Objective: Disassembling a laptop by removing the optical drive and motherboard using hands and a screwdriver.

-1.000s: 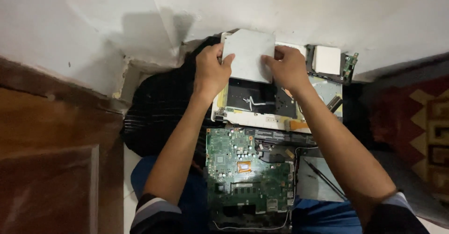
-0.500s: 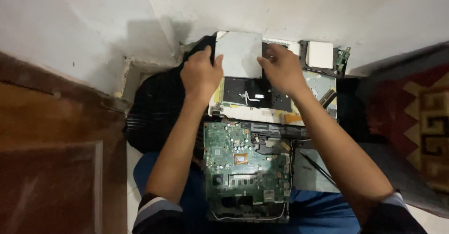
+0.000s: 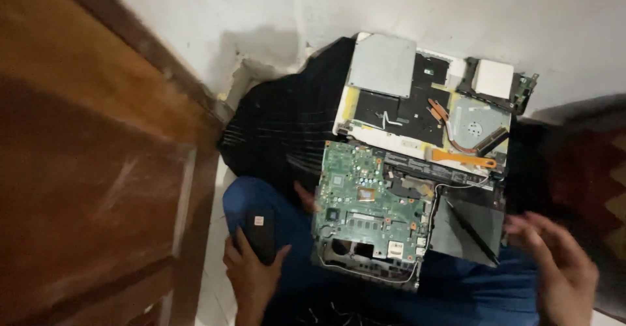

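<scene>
Head view, looking down over the lap. Left hand [image 3: 251, 270] at lower left, fingers curled around a small black oblong device [image 3: 261, 236] bearing a pale square mark on its upper face; device gripped between thumb and fingers, resting against the blue-clad thigh [image 3: 261, 199]. Right hand [image 3: 557, 270] at lower right, blurred by motion, fingers spread and loosely extended, nothing held; fingertips just beside the lower right corner of a dark grey panel [image 3: 466, 231]. Green circuit board [image 3: 368, 205] lying across the lap between the two hands, chips and connectors facing up, touched by neither hand. Dark grey panel adjoining the board's right edge, a thin black cable crossing it diagonally. Beyond the board, an opened laptop chassis [image 3: 424, 114] with white frame, black inner surfaces, a copper heat pipe [image 3: 447, 127] and an orange strip [image 3: 460, 158] along its near edge. Flat silver rectangular drive [image 3: 381, 65] seated at the chassis's upper left corner; small white square block [image 3: 492, 78] at its upper right. Black bag [image 3: 287, 127] under and left of the chassis. Brown wooden door [image 3: 91, 169] filling the left side; white wall [image 3: 456, 6] behind; patterned red rug [image 3: 587, 163] at far right.
</scene>
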